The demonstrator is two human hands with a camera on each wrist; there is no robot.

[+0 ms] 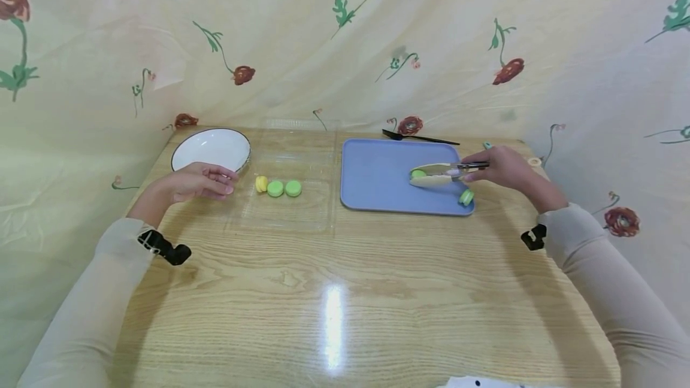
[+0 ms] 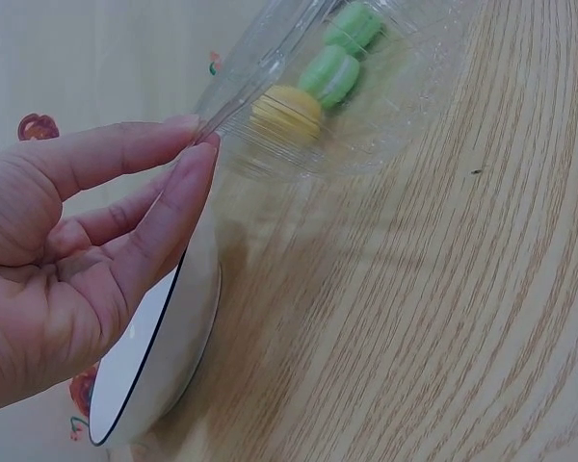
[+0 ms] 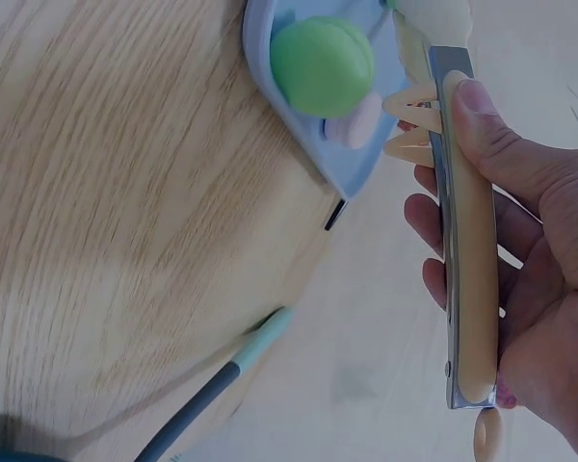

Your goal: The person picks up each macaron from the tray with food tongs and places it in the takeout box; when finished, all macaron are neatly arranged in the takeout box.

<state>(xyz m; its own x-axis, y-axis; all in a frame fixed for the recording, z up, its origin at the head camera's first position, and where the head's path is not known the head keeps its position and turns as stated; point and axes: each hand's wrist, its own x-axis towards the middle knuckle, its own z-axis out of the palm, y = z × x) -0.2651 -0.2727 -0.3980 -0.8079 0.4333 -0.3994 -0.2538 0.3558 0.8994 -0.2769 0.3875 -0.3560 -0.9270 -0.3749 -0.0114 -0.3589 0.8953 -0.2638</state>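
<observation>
My left hand (image 1: pixel 202 183) pinches the edge of a clear plastic container (image 2: pixel 395 144) between thumb and fingertip. A yellow macaron (image 1: pixel 261 184) and two green macarons (image 1: pixel 284 188) stand in a row inside it. My right hand (image 1: pixel 498 167) grips cream-coloured tongs (image 3: pixel 474 241) by the handle. Over the blue tray (image 1: pixel 377 175), the tong tips lie on either side of a green macaron (image 1: pixel 418 174). Another green macaron (image 1: pixel 466 197) rests at the tray's near right corner, and in the right wrist view a pale piece (image 3: pixel 354 123) shows beside it.
A white dark-rimmed bowl (image 1: pixel 212 147) stands at the back left, behind my left hand. Behind the tray lies a black fork (image 1: pixel 420 138). A teal-tipped dark handle (image 3: pixel 226 385) is near my right hand. Patterned cloth (image 1: pixel 302 35) hangs behind the table.
</observation>
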